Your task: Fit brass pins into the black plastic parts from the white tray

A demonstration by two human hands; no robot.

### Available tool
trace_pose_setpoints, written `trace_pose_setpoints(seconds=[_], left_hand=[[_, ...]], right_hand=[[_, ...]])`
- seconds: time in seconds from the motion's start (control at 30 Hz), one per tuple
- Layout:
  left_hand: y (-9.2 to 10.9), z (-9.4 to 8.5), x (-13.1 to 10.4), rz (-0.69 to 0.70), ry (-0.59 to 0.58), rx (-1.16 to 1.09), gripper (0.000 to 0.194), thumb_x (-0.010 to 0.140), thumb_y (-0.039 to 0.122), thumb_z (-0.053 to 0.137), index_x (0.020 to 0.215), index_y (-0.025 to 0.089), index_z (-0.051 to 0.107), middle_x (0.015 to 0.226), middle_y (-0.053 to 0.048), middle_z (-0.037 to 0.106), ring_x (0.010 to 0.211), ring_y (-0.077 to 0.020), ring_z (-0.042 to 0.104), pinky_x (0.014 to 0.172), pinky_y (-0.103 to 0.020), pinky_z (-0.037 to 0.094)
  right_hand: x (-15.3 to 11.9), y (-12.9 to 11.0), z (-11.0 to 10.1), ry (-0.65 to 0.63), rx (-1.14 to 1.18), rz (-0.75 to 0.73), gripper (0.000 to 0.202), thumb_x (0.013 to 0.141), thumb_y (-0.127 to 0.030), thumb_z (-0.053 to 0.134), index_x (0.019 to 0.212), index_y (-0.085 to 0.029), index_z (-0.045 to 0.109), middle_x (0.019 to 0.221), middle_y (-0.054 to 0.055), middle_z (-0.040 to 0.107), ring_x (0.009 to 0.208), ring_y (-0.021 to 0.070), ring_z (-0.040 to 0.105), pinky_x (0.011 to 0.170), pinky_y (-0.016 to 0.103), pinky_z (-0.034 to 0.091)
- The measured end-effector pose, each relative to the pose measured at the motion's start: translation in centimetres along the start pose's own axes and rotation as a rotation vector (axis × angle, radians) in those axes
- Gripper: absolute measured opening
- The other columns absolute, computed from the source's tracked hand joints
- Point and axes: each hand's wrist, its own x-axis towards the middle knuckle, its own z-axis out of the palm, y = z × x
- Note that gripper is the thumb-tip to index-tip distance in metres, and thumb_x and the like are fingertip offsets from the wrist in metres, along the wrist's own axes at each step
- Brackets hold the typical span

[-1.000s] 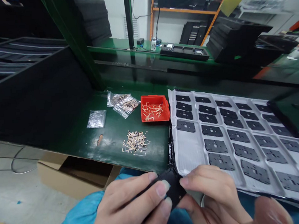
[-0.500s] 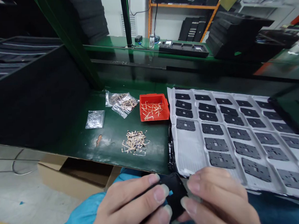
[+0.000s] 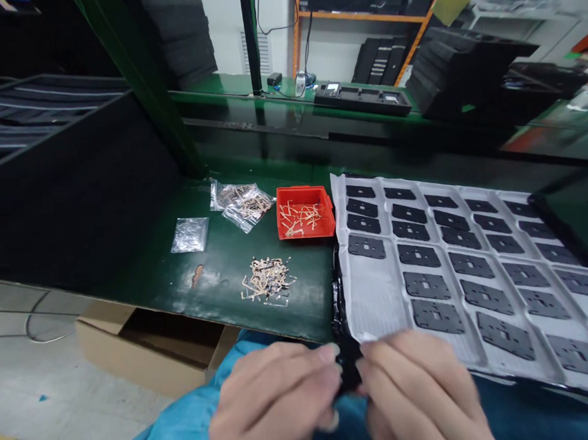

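Observation:
Close to my body at the bottom of the view, a small black plate-like part (image 3: 349, 362) is pinched between my two hands. My left hand (image 3: 279, 397) grips its left side, fingers closed and covering much of it. From the right, my right hand (image 3: 418, 388) holds the other edge with thumb and fingertips pressed together. Most of the part is hidden by fingers. A loose pile of small flex cables (image 3: 268, 278) lies on the green bench (image 3: 226, 251) beyond my left hand. Right of it, a white tray (image 3: 370, 288) carries rows of flat black plates (image 3: 430, 285).
A red bin (image 3: 306, 232) with flex cables stands behind the pile. Clear bags (image 3: 246, 203) of cables and another plastic bag (image 3: 190, 235) lie to its left. A large black box (image 3: 73, 193) fills the left side. An open cardboard box (image 3: 137, 356) sits below the bench edge.
The black part has turned between my hands and shows less of its face; its blue spot is out of sight. My hands have drawn closer together.

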Motion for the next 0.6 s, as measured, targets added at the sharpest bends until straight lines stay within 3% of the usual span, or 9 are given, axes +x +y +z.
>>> trace_pose_setpoints(seconds=[0.1, 0.27, 0.43, 0.6], left_hand=[[-0.3, 0.6, 0.9, -0.260, 0.076, -0.119, 0.023, 0.096, 0.004, 0.060, 0.103, 0.020, 0.075, 0.082, 0.000, 0.081, 0.067, -0.0125, 0.077, 0.064, -0.020, 0.062], [-0.6, 1.3, 1.1, -0.710, -0.031, -0.371, 0.026, 0.106, 0.024, 0.057, 0.087, 0.020, 0.074, 0.058, 0.004, 0.061, 0.046, -0.0083, 0.057, 0.047, -0.016, 0.048], [-1.1, 1.4, 1.0, -0.906, -0.069, -0.623, 0.034, 0.107, 0.041, 0.058, 0.087, 0.018, 0.072, 0.053, 0.004, 0.057, 0.045, -0.0082, 0.054, 0.046, -0.015, 0.045], [-1.5, 1.4, 1.0, -1.043, -0.112, -0.774, 0.044, 0.109, 0.050, 0.053, 0.090, 0.014, 0.072, 0.050, 0.003, 0.059, 0.043, -0.0076, 0.051, 0.047, -0.016, 0.044]], right_hand=[[0.0, 0.7, 1.0, -0.109, 0.125, 0.075, 0.022, 0.093, 0.002, 0.059, 0.089, -0.018, 0.066, 0.079, 0.003, 0.074, 0.075, 0.0148, 0.069, 0.070, 0.027, 0.061], [-1.2, 1.2, 1.6, -0.288, 0.475, 0.532, 0.010, 0.102, -0.021, 0.062, 0.092, -0.024, 0.061, 0.084, -0.001, 0.067, 0.077, 0.0110, 0.067, 0.068, 0.021, 0.055], [-2.0, 0.8, 1.7, -0.403, 0.621, 0.794, 0.028, 0.107, -0.037, 0.055, 0.083, -0.022, 0.057, 0.076, -0.004, 0.058, 0.066, 0.0089, 0.057, 0.062, 0.020, 0.048], [-1.7, 1.1, 2.0, -0.421, 0.634, 0.851, 0.035, 0.105, -0.044, 0.057, 0.079, -0.021, 0.060, 0.071, -0.003, 0.059, 0.064, 0.0093, 0.056, 0.060, 0.019, 0.047]])
